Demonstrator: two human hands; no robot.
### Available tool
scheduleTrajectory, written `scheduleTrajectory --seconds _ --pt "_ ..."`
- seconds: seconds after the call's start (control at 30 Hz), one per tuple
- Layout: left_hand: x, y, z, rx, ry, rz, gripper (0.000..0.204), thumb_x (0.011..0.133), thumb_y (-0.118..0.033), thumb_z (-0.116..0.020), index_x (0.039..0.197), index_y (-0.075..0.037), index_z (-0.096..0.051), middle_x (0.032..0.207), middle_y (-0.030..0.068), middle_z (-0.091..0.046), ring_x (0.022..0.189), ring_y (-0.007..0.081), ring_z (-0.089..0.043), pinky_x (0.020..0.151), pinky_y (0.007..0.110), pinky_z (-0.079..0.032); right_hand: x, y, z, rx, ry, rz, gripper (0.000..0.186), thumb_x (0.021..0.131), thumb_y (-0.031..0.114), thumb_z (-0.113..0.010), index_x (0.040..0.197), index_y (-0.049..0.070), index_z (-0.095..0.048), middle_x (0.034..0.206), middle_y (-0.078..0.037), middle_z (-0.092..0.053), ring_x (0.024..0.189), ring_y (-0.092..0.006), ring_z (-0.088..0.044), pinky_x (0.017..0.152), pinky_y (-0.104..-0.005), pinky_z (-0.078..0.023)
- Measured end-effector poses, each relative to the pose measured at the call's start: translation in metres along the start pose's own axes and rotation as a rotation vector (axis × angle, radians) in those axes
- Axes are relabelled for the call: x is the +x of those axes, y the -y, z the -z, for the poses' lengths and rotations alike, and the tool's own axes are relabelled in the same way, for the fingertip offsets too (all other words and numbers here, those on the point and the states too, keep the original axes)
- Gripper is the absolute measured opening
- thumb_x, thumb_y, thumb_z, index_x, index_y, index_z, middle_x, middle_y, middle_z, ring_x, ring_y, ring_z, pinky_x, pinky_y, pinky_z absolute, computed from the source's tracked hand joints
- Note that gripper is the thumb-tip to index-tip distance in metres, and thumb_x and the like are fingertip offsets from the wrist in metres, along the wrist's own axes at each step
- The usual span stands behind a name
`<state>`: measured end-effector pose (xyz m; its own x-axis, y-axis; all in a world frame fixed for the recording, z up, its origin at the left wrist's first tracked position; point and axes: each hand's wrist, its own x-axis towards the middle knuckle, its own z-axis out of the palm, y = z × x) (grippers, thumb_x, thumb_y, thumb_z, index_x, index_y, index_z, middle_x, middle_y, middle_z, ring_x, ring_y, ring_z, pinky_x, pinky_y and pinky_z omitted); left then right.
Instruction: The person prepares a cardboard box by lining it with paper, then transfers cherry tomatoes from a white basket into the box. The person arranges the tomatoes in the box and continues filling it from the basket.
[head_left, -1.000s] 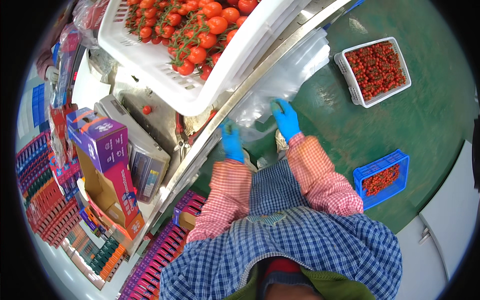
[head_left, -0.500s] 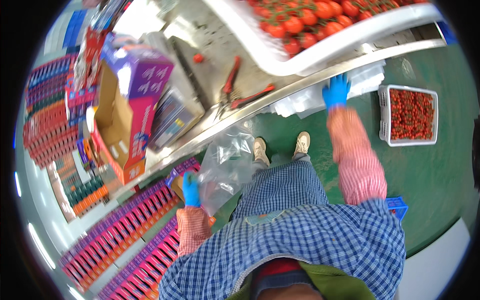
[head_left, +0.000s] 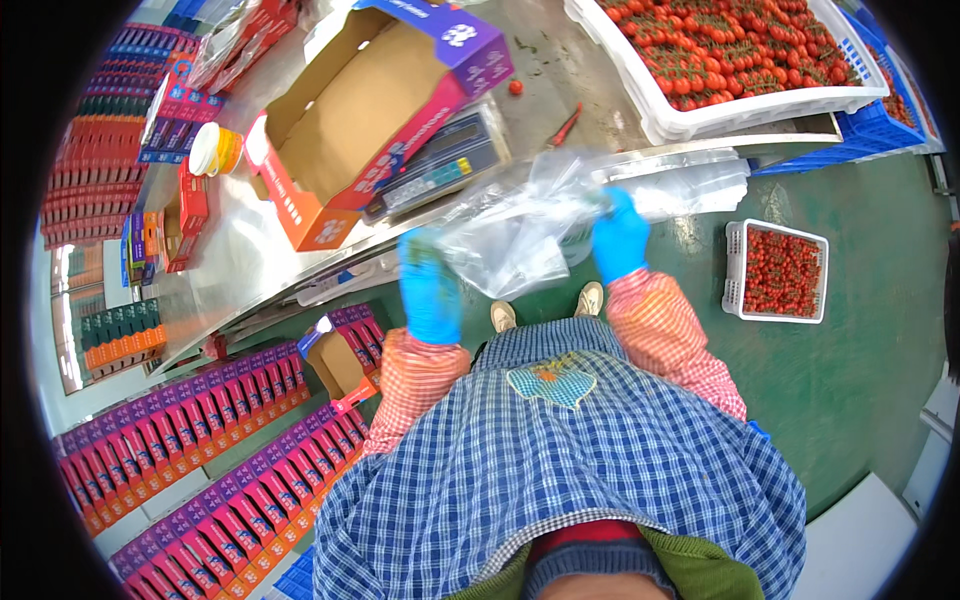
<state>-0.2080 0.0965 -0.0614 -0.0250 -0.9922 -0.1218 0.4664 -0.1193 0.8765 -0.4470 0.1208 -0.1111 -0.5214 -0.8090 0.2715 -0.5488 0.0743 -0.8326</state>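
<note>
A crumpled clear plastic bag is stretched between my two blue-gloved hands, just off the table's front edge. My left hand grips its left side, the fingertips stained green and somewhat blurred. At the upper right of the bag, my right hand is closed on it, with the fingers partly hidden by the film. Behind my right hand, more clear plastic bags lie along the table edge. Beyond the bag an open cardboard box, purple, pink and orange, rests on a digital scale.
A white crate of vine tomatoes stands on the metal table, near red-handled shears and a loose tomato. Another white tomato crate sits on the floor at right. Rows of printed boxes stand at lower left.
My left hand has come up and forward with the bag. My right hand has left the bags at the table edge, moving left to the held bag. The whole view has shifted.
</note>
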Motion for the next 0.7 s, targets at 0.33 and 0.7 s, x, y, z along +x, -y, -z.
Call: scheduleTrajectory --seconds 0.33,0.7 --pt "0.02 -0.151 0.085 0.368 0.337 -0.267 0.011 0.094 -0.019 -0.049 0.096 -0.008 -0.05 0.088 0.0002 -0.049 0.079 0.0087 -0.046 0.072 0.022 -0.041 -0.033 0.197 -0.11 0.302 0.769 0.186 0.1 0.07 0.011 -0.07 0.145 0.013 -0.003 0.113 -0.019 -0.052 0.095 -0.0304 -0.057 0.084 -0.0339 -0.046" --pt "0.072 -0.299 0.294 -0.655 0.446 -0.315 0.007 0.09 -0.007 -0.046 0.09 -0.01 -0.053 0.069 -0.0028 -0.051 0.056 0.0057 -0.045 0.053 0.017 -0.043 0.052 0.104 -0.063 -0.415 0.258 0.22 0.031 0.075 0.02 -0.066 0.104 0.011 -0.062 0.095 -0.018 -0.062 0.084 -0.0324 -0.061 0.074 -0.0387 -0.048"
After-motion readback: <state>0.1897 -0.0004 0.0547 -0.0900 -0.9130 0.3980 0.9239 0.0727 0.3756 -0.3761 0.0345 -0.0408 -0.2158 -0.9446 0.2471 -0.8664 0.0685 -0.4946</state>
